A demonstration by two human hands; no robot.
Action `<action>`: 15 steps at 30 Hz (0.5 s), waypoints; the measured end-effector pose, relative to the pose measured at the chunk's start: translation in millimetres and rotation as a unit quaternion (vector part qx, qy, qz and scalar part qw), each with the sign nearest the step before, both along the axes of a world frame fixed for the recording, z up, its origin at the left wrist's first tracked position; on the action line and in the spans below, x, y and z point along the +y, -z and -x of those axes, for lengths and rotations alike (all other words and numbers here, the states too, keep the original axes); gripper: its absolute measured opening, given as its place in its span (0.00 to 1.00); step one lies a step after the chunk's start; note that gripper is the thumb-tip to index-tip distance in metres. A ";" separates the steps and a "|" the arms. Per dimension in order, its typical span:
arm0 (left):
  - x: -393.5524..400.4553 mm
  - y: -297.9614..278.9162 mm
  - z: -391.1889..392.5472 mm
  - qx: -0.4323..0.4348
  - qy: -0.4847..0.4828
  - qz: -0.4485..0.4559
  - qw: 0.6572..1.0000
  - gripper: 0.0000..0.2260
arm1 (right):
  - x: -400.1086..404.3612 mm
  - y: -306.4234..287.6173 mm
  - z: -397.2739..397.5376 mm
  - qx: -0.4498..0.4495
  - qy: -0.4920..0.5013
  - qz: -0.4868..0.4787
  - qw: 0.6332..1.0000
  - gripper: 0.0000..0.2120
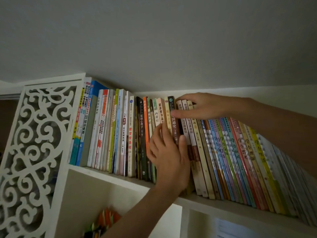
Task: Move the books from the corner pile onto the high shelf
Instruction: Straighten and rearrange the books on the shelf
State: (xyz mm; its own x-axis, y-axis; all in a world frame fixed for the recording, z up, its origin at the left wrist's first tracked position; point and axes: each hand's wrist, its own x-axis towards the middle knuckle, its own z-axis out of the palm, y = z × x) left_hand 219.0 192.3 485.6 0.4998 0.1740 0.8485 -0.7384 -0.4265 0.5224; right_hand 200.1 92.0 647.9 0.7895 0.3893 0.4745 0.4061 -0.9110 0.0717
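Colourful books stand upright, tightly packed along the high white shelf

Side panel: a white openwork panel cut with curling scrollwork stood at the left end of the bookcase.
Lower left compartment: a bunch of orange, green and yellow folded paper pieces sat at the bottom; their exact form was too dim to tell.
Lower right compartment: a pale printed sheet lay inside, its text unreadable.
Above: a plain grey-white ceiling.
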 end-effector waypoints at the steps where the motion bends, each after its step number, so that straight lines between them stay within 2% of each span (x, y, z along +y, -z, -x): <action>1: 6.7 2.5 -3.4 0.010 0.021 -0.047 0.999 0.29 | 0.1 0.4 0.0 -0.011 0.013 0.009 1.000 0.48; 3: 28.1 7.2 -9.0 0.038 0.073 -0.135 0.988 0.30 | 0.2 2.2 -0.2 -0.019 0.028 0.024 0.999 0.49; 5: 49.1 8.5 -10.8 0.033 0.070 -0.174 0.982 0.33 | 0.9 3.5 0.9 -0.015 0.010 0.011 1.000 0.45; 9: 48.7 11.9 -28.9 -0.035 -0.100 -0.191 0.976 0.39 | 3.2 3.3 -3.1 -0.027 -0.012 0.014 0.999 0.37; 12: 37.8 13.8 -37.6 -0.022 -0.158 -0.196 0.968 0.37 | 7.6 9.3 -13.0 -0.075 0.006 0.032 0.997 0.37; 15: 38.5 11.7 -37.4 -0.031 -0.162 -0.176 0.971 0.37 | 11.8 15.1 -19.0 -0.109 0.015 0.036 0.993 0.43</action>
